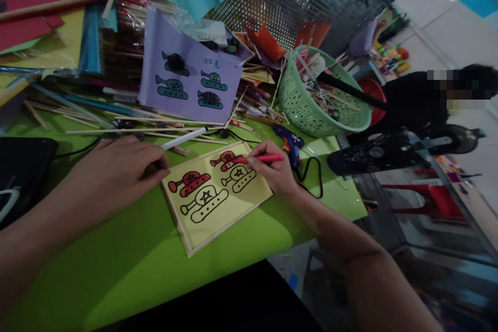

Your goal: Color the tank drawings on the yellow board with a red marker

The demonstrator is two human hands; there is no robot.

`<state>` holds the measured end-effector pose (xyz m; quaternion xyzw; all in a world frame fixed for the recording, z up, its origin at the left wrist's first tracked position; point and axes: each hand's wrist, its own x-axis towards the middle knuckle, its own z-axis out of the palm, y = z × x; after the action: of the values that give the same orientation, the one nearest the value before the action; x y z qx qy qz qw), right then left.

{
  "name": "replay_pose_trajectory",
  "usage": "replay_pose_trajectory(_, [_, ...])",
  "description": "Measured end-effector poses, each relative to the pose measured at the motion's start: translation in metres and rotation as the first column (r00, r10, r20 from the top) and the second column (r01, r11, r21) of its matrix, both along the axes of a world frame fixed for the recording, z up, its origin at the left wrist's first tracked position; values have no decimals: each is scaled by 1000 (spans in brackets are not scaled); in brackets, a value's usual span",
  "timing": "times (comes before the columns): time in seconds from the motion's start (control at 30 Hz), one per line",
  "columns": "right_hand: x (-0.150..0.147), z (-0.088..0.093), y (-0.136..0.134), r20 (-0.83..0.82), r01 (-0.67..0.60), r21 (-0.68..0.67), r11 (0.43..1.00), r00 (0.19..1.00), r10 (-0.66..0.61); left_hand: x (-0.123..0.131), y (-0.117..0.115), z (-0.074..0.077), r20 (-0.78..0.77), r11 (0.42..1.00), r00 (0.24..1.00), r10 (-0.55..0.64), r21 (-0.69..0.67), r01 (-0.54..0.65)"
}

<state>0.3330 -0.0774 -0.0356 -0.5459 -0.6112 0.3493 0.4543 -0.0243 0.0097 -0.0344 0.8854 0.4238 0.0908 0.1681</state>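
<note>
evidently for fine control, the right hand [274, 171] pinches a red pen [270, 157] between thumb and fingertips, close to its tip, which meets the upper right drawing on a yellow card [235, 210]. the card, edged with pale strips, lies flat on the green tabletop [132, 280] between the two hands, turned askew, perhaps to suit the angle of the pen. two of its outlined shapes are red; the two nearer the person are bare outlines. the left hand [120, 163] rests at the card's left edge with fingers bent, probably to steady it. a white marker [184, 138] juts out from behind those fingers, though whether they clasp it, one cannot tell. beyond, a purple sheet [190, 106] with similar shapes in green faces the person, likely so it can be seen easily. a glue gun [290, 142] sits near the green basket [324, 116].
</note>
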Motion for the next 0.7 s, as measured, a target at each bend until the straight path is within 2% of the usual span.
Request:
replay_pose_trajectory(0.4, [-2,8,-1,6,-2,-45,999,1000,2,1,1,4,-26,998,1000,5,-60,-7])
replay_pose_trajectory(0.7, [-1,1,0,-3,25,-45,999,1000,-25,1,0,5,-29,999,1000,0,-49,-1])
